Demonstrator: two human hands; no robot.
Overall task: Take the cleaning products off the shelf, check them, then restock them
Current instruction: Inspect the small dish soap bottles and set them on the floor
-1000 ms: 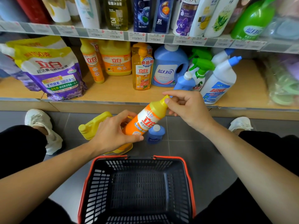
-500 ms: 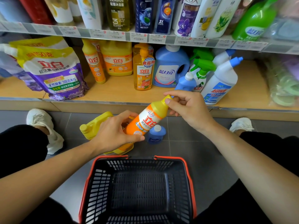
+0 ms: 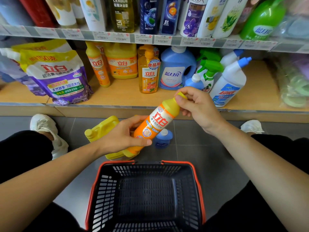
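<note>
Fingers [image 3: 187, 93] of the right hand [image 3: 199, 106] pinch the yellow cap of the orange detergent bottle [image 3: 157, 124]; the left hand [image 3: 120, 136] grips its lower body. It is held tilted above the floor, between shelf [image 3: 127, 96] and basket [image 3: 167, 162]. This looks like the checking step. Next, I'd guess, it needs standing upright on the shelf.

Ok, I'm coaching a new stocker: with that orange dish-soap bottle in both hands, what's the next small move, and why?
Probably a short test twist of the yellow cap: the right hand pinches it while the left hand grips and braces the body of the orange dish-soap bottle.
</note>
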